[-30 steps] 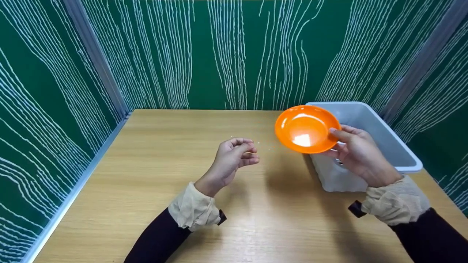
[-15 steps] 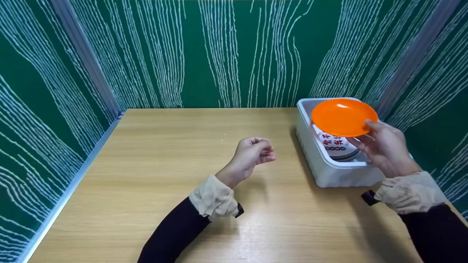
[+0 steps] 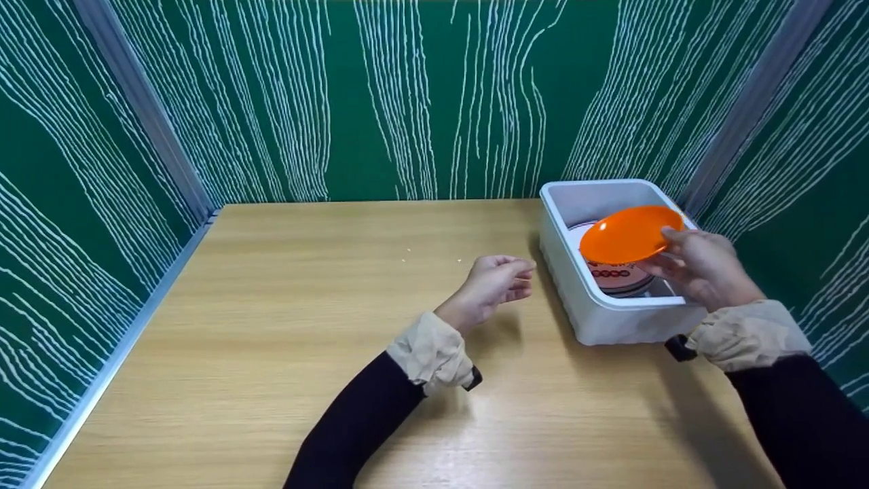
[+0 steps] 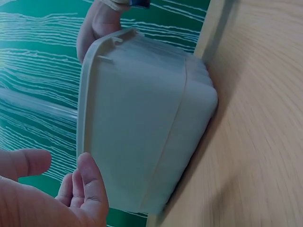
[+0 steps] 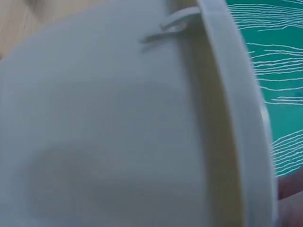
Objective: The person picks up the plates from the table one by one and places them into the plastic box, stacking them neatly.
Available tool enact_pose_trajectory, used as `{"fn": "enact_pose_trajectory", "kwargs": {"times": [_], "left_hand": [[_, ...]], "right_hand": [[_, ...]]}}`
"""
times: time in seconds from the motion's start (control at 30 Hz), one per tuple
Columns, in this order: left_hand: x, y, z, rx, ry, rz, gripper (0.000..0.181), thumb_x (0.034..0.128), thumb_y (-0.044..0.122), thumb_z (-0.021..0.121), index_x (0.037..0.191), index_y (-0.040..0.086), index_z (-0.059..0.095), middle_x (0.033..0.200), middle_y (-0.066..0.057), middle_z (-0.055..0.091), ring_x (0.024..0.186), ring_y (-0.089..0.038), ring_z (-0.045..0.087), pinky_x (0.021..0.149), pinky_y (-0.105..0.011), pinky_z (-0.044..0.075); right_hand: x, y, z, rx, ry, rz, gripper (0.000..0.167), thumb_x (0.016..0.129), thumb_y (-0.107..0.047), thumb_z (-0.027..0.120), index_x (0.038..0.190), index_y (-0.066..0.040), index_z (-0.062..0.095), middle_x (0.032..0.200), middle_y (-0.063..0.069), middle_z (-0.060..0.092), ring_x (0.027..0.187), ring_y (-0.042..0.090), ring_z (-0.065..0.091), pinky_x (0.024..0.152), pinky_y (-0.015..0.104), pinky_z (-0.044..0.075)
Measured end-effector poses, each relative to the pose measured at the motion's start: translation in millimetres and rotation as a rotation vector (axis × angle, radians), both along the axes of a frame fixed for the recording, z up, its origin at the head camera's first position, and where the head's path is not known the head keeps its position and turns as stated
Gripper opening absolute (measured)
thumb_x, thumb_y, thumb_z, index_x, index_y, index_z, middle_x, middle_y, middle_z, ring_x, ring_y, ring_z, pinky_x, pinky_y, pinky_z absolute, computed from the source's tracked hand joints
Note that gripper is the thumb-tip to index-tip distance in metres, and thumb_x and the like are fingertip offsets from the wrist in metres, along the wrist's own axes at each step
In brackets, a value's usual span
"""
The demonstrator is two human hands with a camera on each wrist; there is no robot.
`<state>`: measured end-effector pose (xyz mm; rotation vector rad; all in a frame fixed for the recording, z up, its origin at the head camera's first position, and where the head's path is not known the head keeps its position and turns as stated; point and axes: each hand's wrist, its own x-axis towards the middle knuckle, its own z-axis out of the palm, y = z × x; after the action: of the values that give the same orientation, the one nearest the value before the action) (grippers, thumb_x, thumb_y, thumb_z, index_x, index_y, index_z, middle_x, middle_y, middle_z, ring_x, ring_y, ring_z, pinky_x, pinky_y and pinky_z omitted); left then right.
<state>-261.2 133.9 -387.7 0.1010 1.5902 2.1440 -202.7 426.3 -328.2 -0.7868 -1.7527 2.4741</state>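
Note:
My right hand (image 3: 706,266) pinches the near right rim of an orange plate (image 3: 628,234), which is tilted over the opening of a grey-white plastic bin (image 3: 577,319). Beneath it, inside the bin, lies a round white item with red print and dark edges (image 3: 614,277), partly covered by the plate. To the left of the bin hovers my left hand (image 3: 490,288), holding nothing. In the left wrist view, thumb and fingers of the left hand (image 4: 61,198) are spread apart near the bin's wall (image 4: 137,118). The right wrist view mostly holds the bin's side (image 5: 104,113); the plate is out of sight there.
The wooden table (image 3: 285,305) extends to the left of the bin. A few tiny white specks lie near its middle. Green walls (image 3: 380,102) with white wavy lines enclose the back and sides, and the bin stands near the right back corner.
My right hand has carried the orange plate rightward over the bin, then lowered and tilted it there. The left hand has shifted right toward the bin, while the head view has panned slightly.

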Motion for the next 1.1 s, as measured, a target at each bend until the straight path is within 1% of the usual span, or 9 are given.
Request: {"fn": "enact_pose_trajectory", "kwargs": {"times": [0.07,0.2,0.3,0.4,0.5,0.6,0.73,0.97,1.1], "left_hand": [[-0.9,7.5,-1.9,-0.008,-0.010,0.006,0.009,0.0938,0.008,0.072,0.097,0.001,0.068,0.090,-0.011,0.067,0.074,-0.018,0.065,0.070,-0.027,0.062],[-2.4,22.0,-5.3,-0.047,-0.046,0.016,0.014,0.0925,0.014,0.076,0.095,0.004,0.068,0.093,-0.012,0.069,0.074,-0.019,0.065,0.076,-0.032,0.063],[-2.7,33.8,-5.4,-0.072,-0.059,0.002,0.020,0.0918,0.019,0.078,0.099,0.003,0.069,0.099,-0.016,0.072,0.074,-0.020,0.065,0.083,-0.036,0.063],[-1.5,45.1,-2.0,-0.071,-0.053,-0.012,0.025,0.0913,0.023,0.079,0.102,0.002,0.069,0.101,-0.017,0.072,0.075,-0.023,0.066,0.087,-0.040,0.062],[-0.1,54.2,1.2,-0.068,-0.050,-0.020,0.027,0.0912,0.025,0.079,0.103,0.003,0.069,0.098,-0.014,0.072,0.078,-0.025,0.068,0.087,-0.040,0.063],[1.1,62.5,2.2,-0.074,-0.048,0.001,0.026,0.0904,0.026,0.080,0.100,0.006,0.066,0.093,-0.010,0.072,0.080,-0.025,0.069,0.084,-0.040,0.063],[0.5,69.8,0.4,-0.050,-0.038,0.036,0.024,0.0900,0.021,0.080,0.098,0.005,0.064,0.089,-0.010,0.072,0.075,-0.022,0.068,0.079,-0.038,0.064],[-2.7,75.5,-4.7,0.050,-0.050,0.074,0.023,0.0879,0.012,0.081,0.100,0.005,0.063,0.092,-0.011,0.073,0.081,-0.025,0.073,0.082,-0.042,0.064],[-1.7,78.0,-4.0,0.046,-0.045,0.074,0.021,0.0881,0.011,0.080,0.099,0.004,0.064,0.092,-0.011,0.073,0.083,-0.026,0.074,0.085,-0.043,0.063]], "right_hand": [[-3.5,0,-1.0,0.035,-0.023,0.000,0.036,0.106,-0.023,0.056,0.140,-0.021,0.044,0.129,0.005,0.047,0.110,0.021,0.066,0.099,0.036,0.056],[-9.5,1,-5.7,0.103,-0.076,0.007,0.043,0.108,-0.023,0.052,0.147,-0.018,0.036,0.128,0.006,0.046,0.113,0.022,0.060,0.097,0.032,0.058],[-13.5,4,-9.5,0.147,-0.107,0.014,0.055,0.109,-0.021,0.048,0.158,-0.015,0.024,0.125,0.006,0.045,0.102,0.020,0.061,0.092,0.029,0.059],[-17.1,6,-10.9,0.174,-0.119,0.016,0.056,0.109,-0.018,0.047,0.158,-0.012,0.022,0.124,0.006,0.044,0.087,0.015,0.061,0.082,0.023,0.060],[-20.2,6,-10.3,0.202,-0.127,0.016,0.052,0.108,-0.016,0.047,0.155,-0.008,0.025,0.124,0.006,0.043,0.083,0.013,0.057,0.073,0.019,0.057],[-23.5,2,-9.9,0.206,-0.141,0.027,0.057,0.108,-0.015,0.046,0.159,-0.008,0.020,0.127,0.007,0.043,0.090,0.014,0.059,0.080,0.021,0.059],[-26.9,0,-9.2,0.118,-0.151,0.026,0.064,0.108,-0.015,0.046,0.164,-0.016,0.014,0.132,0.008,0.043,0.106,0.020,0.058,0.094,0.032,0.059],[-26.7,0,-6.4,0.031,-0.176,0.026,0.069,0.107,-0.028,0.053,0.163,-0.027,0.013,0.132,0.008,0.041,0.124,0.023,0.046,0.099,0.033,0.056],[-25.9,2,-6.2,-0.003,-0.172,0.044,0.076,0.106,-0.031,0.055,0.164,-0.032,0.006,0.153,0.012,0.030,0.134,0.025,0.040,0.104,0.035,0.053]]}}
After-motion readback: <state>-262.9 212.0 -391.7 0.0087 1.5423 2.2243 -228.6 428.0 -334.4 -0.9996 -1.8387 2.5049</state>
